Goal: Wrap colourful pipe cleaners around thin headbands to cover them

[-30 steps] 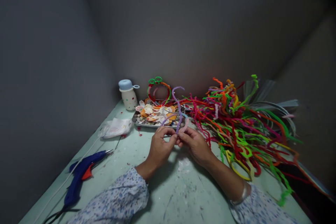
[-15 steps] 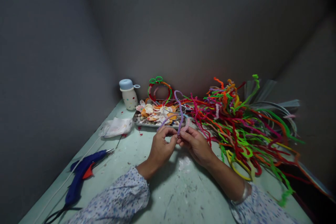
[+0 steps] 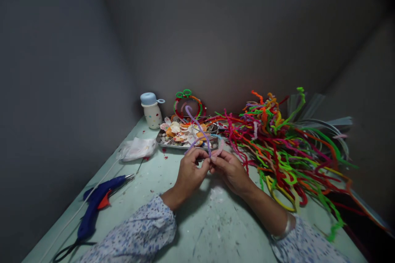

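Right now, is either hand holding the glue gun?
No, the glue gun lies on the table, apart from the left hand and right hand.

Purple pipe cleaner (image 3: 201, 130); white sleeves (image 3: 145, 226), blue speckles.

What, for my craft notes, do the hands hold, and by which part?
The left hand and right hand pinch a purple pipe cleaner by its lower end, a hoop by its near side.

A blue-lidded bottle (image 3: 152, 115) stands upright; nearer lies a crumpled white packet (image 3: 138, 149).
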`<state>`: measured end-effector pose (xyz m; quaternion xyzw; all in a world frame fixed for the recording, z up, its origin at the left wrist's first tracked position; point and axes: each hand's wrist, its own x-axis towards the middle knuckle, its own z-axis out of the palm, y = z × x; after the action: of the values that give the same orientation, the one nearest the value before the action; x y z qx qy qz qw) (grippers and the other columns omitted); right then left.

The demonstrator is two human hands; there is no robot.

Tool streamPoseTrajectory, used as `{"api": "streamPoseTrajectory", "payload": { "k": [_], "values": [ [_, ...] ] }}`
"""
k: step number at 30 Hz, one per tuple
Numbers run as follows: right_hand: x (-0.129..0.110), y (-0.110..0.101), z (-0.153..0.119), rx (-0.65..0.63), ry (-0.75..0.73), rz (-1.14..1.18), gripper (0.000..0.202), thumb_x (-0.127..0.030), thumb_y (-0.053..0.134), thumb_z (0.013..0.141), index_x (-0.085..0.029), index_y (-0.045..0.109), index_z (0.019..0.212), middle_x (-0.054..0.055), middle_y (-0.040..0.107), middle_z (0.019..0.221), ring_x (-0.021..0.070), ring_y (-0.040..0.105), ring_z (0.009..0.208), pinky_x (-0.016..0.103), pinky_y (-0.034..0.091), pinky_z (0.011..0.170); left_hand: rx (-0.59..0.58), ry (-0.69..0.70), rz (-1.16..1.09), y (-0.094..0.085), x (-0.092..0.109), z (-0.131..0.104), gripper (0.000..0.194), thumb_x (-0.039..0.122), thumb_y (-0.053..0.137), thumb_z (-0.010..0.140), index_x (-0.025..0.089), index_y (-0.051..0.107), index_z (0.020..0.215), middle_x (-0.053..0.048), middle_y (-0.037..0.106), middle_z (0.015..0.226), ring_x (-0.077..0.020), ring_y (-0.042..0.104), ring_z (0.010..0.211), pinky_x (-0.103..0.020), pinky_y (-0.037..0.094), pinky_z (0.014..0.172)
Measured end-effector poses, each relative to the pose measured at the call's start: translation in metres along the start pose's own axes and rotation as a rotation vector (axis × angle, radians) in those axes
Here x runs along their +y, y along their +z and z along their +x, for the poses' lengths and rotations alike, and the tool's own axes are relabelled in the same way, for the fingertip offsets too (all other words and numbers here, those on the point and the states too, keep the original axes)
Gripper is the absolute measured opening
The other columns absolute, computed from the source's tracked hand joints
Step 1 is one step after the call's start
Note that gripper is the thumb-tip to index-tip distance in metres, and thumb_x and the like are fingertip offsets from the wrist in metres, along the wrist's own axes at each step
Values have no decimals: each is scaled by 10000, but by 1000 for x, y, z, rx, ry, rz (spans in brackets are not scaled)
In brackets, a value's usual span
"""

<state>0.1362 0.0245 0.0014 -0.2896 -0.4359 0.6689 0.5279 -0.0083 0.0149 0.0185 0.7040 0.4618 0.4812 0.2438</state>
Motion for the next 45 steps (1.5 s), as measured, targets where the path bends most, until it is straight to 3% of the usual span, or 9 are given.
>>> {"api": "streamPoseTrajectory", "payload": {
  "k": [7,25,36,45],
  "values": [
    [1,-1,0,-5,4,27,142,-292,729,733,-177,683,802,-3,654,727,99,566,599,225,453,601,3,18,3,0,1,1,65,170,560,804,157,602,757,-6,586,754,-132,525,723,-237,395,640],
    [0,2,0,124,105,33,87,-253,699,690,-187,642,688,-4,625,619,110,534,539,229,432,542,-67,138,130,4,-6,-4,96,134,517,848,164,608,843,-39,603,836,-167,538,816,-292,420,725],
    [-5,1,0,140,197,115,102,-203,703,646,-159,633,706,-3,630,610,95,568,545,179,448,516,-79,358,346,4,-14,-6,130,110,457,877,171,566,916,-61,578,870,-197,494,833,-327,421,730],
    [2,-4,2,146,206,178,79,-113,655,654,-189,634,666,-23,585,615,97,513,557,195,407,494,-109,479,517,3,-16,-9,183,131,443,901,170,588,1006,-74,581,918,-203,491,851,-327,433,730]
  ]
}}
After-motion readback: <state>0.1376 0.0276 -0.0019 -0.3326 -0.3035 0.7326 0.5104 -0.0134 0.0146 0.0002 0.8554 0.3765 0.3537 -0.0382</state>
